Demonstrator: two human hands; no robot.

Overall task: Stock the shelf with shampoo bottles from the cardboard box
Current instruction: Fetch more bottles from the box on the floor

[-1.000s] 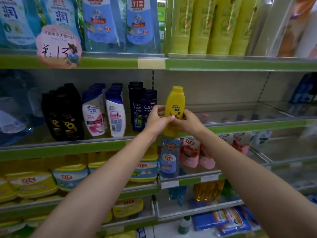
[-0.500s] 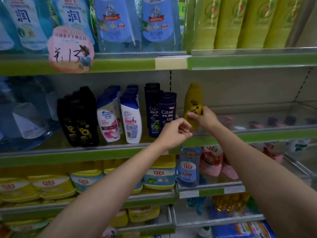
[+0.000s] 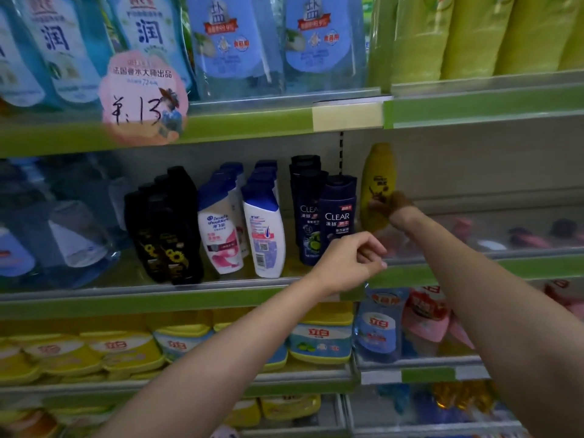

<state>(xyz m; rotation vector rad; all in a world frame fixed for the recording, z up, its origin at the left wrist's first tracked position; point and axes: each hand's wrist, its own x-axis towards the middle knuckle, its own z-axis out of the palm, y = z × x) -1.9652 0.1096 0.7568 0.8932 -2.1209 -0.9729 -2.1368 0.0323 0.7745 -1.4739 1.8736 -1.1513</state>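
Up on the middle shelf [image 3: 537, 267], the yellow shampoo bottle [image 3: 377, 181] stands upright far back near the rear wall, at the left end of the right-hand section, just right of the dark blue CLEAR bottles [image 3: 336, 213]. The right hand [image 3: 390, 205] reaches deep over the shelf's front edge and grasps the yellow bottle low on its body, fingers curled against the label; the hand lies in shadow, so the exact grip is hard to make out. The left hand [image 3: 354, 263] hovers in front of the shelf's green front rail, just before the CLEAR bottles, its fingers loosely curled around nothing and touching no bottle. Left of the CLEAR bottles stand rows of white-and-blue Head & Shoulders bottles [image 3: 246, 229], and further left a cluster of black bottles with sunflower labels [image 3: 167, 229]. To the right of the yellow bottle the same shelf is bare along its front. On the shelf above hang blue refill pouches [image 3: 227, 42] and yellow-green pouches [image 3: 467, 33], with a round pink price tag [image 3: 142, 96] clipped to that shelf's front edge. On the shelf below lie yellow detergent packs [image 3: 120, 349] and blue and pink pouches.
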